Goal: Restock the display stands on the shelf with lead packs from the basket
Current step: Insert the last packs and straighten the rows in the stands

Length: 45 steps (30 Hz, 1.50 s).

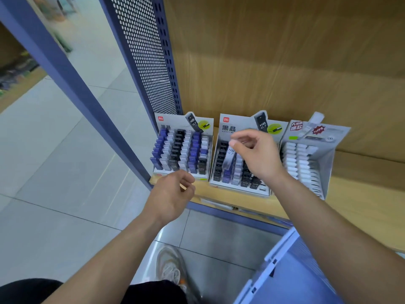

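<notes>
3 display stands (pixel 238 189) line the shelf (pixel 355 194). 1 lead pack (pixel 229 157) juts near-upright from the middle one, just under the right hand (pixel 258 154), fingers curled, grip unclear. Left hand (pixel 171 196) loosely curled, holding nothing.

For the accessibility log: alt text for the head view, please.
The right hand hovers at a tilted lead pack in the middle display stand of three on a wooden shelf; whether it grips the pack is unclear. The left hand, loosely curled, is before the left stand; a blue basket sits lower right.
</notes>
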### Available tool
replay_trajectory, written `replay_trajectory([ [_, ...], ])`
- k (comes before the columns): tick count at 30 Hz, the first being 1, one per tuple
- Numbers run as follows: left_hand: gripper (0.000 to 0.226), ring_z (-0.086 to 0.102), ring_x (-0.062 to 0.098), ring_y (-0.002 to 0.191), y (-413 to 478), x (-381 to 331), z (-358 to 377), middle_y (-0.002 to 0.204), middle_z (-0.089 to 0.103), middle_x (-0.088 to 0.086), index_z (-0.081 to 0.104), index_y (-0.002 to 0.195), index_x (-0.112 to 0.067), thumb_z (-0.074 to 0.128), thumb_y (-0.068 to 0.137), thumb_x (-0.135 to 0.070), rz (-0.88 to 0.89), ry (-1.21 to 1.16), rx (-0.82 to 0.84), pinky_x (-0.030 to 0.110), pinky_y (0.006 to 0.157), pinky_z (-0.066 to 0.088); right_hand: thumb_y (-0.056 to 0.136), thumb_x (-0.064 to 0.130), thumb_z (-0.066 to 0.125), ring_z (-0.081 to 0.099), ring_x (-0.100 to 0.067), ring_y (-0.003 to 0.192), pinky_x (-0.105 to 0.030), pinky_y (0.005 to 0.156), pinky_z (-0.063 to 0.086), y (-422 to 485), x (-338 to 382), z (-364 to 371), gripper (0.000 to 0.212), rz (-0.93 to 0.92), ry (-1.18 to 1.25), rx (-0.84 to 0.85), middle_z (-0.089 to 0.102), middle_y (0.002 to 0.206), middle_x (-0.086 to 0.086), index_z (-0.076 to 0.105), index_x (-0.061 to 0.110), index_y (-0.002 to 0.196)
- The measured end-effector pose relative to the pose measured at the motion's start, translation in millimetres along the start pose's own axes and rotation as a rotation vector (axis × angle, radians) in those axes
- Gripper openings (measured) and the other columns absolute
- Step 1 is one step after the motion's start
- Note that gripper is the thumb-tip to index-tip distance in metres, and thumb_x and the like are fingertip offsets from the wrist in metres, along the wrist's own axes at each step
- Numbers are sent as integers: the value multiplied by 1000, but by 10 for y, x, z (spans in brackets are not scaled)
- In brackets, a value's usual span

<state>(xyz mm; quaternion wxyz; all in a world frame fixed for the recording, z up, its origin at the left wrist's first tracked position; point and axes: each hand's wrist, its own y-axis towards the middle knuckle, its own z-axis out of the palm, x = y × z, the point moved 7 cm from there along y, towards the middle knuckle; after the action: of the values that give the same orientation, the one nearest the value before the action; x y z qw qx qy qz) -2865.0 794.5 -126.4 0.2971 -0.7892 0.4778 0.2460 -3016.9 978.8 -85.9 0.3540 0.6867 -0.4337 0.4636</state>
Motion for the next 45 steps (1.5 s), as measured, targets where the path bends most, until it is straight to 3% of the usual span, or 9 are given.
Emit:
replay_trajectory([
  [10, 9, 63, 2, 74, 97, 68, 16, 93, 63, -19, 64, 103, -29, 63, 95, -24, 10, 78, -11, 16, 65, 45, 90, 20, 73, 64, -7, 81, -20, 75, 53, 218, -68, -51, 11, -34, -88, -17, 71, 94, 15, 72, 30, 95],
  [16, 13, 62, 4, 84, 86, 79, 93, 105, 62, -15, 62, 106, -34, 65, 94, -29, 10, 125, 19, 26, 82, 52, 87, 19, 77, 69, -11, 83, -30, 78, 57, 194, -177, -433, 13, -32, -127, -100, 73, 92, 10, 72, 29, 94],
  [18, 18, 60, 5, 92, 105, 19, 68, 112, 60, -13, 64, 113, -32, 64, 94, -30, 36, 153, 9, 27, 86, 51, 87, 18, 76, 70, -10, 82, -29, 77, 57, 213, -182, -460, 12, -32, -133, -109, 74, 91, 8, 72, 27, 94],
  [20, 26, 56, 10, 107, 211, -126, -19, 120, 57, -12, 63, 121, -30, 63, 95, -33, 96, 201, -32, 29, 93, 47, 88, 16, 75, 69, -4, 81, -20, 75, 54, 249, -143, -415, 12, -45, -141, -111, 72, 91, 12, 72, 25, 95],
  [22, 37, 47, 18, 123, 433, -313, -104, 131, 54, -7, 58, 132, -28, 60, 96, -36, 185, 336, -88, 34, 103, 42, 89, 14, 73, 68, 1, 80, -11, 73, 51, 318, -91, -327, 12, -83, -164, -121, 71, 90, 14, 73, 22, 97],
  [24, 49, 39, 25, 129, 716, -448, -117, 142, 48, -2, 49, 143, -29, 56, 97, -41, 242, 486, -123, 41, 109, 37, 90, 14, 72, 68, 0, 80, -12, 75, 53, 423, -72, -202, 13, -108, -204, -117, 72, 92, 10, 75, 18, 102],
  [29, 54, 33, 32, 127, 1220, -324, 6, 142, 39, 4, 29, 155, -43, 40, 102, -48, 191, 672, -104, 47, 106, 33, 91, 11, 69, 67, -6, 81, -20, 82, 54, 658, -20, 49, 16, -150, -313, -83, 74, 95, 4, 75, 13, 106],
  [37, 53, 42, 33, 113, 1248, -92, 94, 131, 48, 4, 48, 145, -41, 30, 97, -55, 333, 698, -201, 49, 88, 47, 92, 16, 69, 69, -13, 88, -35, 85, 57, 882, -278, 419, 12, -149, -420, 30, 75, 96, 1, 74, 15, 104],
  [45, 57, 38, 31, 120, 1268, 1, 102, 137, 44, 1, 45, 146, -44, 25, 95, -59, 305, 600, -191, 49, 96, 43, 87, 13, 73, 68, -19, 85, -40, 79, 57, 919, -426, 630, 8, -218, -518, 49, 74, 91, 3, 73, 16, 94],
])
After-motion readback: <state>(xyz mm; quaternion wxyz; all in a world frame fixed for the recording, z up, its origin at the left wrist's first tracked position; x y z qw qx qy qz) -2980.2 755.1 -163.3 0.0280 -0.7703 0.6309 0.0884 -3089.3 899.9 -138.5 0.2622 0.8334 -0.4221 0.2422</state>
